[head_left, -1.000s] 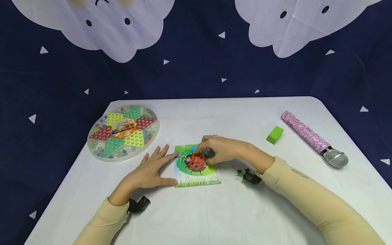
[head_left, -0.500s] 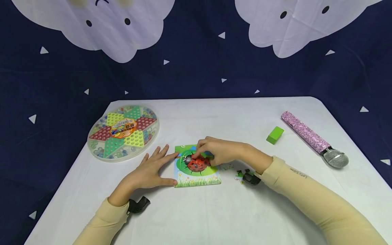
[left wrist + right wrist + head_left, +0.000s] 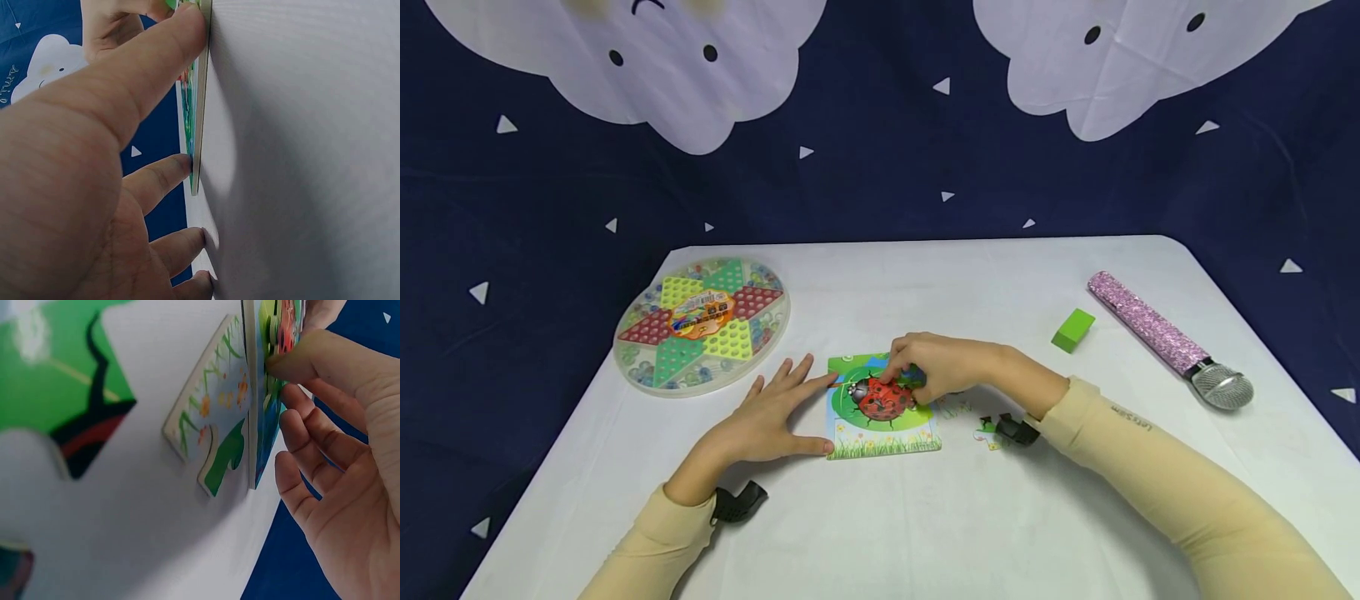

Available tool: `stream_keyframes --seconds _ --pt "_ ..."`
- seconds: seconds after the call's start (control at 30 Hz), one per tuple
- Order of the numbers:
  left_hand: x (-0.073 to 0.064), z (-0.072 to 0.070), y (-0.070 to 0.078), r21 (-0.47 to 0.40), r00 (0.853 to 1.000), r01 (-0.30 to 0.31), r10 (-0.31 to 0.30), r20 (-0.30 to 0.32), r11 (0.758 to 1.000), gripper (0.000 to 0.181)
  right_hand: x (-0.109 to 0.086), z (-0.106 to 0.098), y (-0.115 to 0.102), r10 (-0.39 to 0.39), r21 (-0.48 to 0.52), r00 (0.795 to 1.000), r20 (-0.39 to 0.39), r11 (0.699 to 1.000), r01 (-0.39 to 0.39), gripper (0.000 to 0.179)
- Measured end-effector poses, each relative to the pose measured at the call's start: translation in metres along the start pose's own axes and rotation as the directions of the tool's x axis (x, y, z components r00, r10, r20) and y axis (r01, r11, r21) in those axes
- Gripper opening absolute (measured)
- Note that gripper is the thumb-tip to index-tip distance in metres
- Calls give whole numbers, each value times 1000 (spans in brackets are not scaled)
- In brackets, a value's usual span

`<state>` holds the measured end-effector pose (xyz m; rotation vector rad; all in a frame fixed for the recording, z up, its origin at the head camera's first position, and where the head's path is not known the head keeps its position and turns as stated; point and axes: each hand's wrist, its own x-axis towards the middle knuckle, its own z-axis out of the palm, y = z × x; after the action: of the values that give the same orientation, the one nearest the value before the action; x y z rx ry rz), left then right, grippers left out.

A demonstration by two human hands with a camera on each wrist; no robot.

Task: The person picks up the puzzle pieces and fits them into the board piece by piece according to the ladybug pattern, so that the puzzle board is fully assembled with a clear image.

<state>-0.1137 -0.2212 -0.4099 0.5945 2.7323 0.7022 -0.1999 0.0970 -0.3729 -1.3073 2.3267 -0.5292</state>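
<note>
A square ladybug jigsaw puzzle [image 3: 883, 443] lies flat in its tray on the white table. My left hand [image 3: 763, 423] is spread at its left side, with thumb and index fingertip touching the tray's left edge. The other left fingers rest on the cloth, as the left wrist view shows. Over the puzzle's upper right part, my right hand [image 3: 947, 367] pinches a yellow-green puzzle piece [image 3: 272, 334] between thumb and index finger. That piece stands slightly proud of the board and is mostly hidden by the fingers in the head view.
Several loose puzzle pieces lie right of the tray, including a flowered one [image 3: 219, 394] and a green one [image 3: 56, 362]. A round Chinese checkers set [image 3: 702, 325] stands at the left back. A green block [image 3: 1073, 330] and a pink glitter microphone [image 3: 1157, 329] lie to the right.
My right fingers dip lower and leftward over the ladybug, then shift back slightly up and right. The left hand and the tray stay where they are.
</note>
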Motion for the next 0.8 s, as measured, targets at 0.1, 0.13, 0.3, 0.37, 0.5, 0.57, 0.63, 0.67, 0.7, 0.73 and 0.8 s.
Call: stream_keyframes --seconds 0.1,0.13,0.3,0.37,0.5,0.57,0.63,0.67,0.7,0.73,0.8 --pt "-1 -1 1 -3 1000 -5 5 -3 1000 102 0 -1 2 2 4 1000 4 1000 -2 49" --pt "-1 -2 2 -5 1000 -10 10 -2 1000 102 0 -1 2 0 7 1000 3 1000 -1 48" --pt "-1 -2 0 -14 999 -40 40 -11 999 100 1 0 3 -3 20 1000 -3 1000 3 43" --pt "0 0 -3 -6 999 -35 35 -12 999 100 1 2 2 0 19 1000 -3 1000 0 40" --pt "2 3 -6 22 1000 -6 7 -5 1000 102 3 6 1 7 14 1000 -12 1000 -7 37" --pt "3 4 -7 22 1000 -1 1 -2 1000 103 3 8 0 7 10 1000 -22 1000 -7 36" --pt "3 3 -6 12 1000 -6 6 -5 1000 102 4 9 -1 10 -1 999 -39 1000 -10 35" --pt "2 3 -6 6 1000 -11 11 -7 1000 102 5 9 -2 13 -9 999 -47 1000 -13 34" --pt "2 2 -5 3 1000 -16 16 -5 1000 102 5 10 -3 13 -16 998 -57 1000 -14 34" --pt "1 1 -4 -2 1000 -18 18 -6 1000 101 5 10 -3 15 -23 998 -66 1000 -16 33" --pt "0 1 -3 -4 999 -37 37 -13 999 101 7 11 -4 16 -44 996 -85 999 -20 32"
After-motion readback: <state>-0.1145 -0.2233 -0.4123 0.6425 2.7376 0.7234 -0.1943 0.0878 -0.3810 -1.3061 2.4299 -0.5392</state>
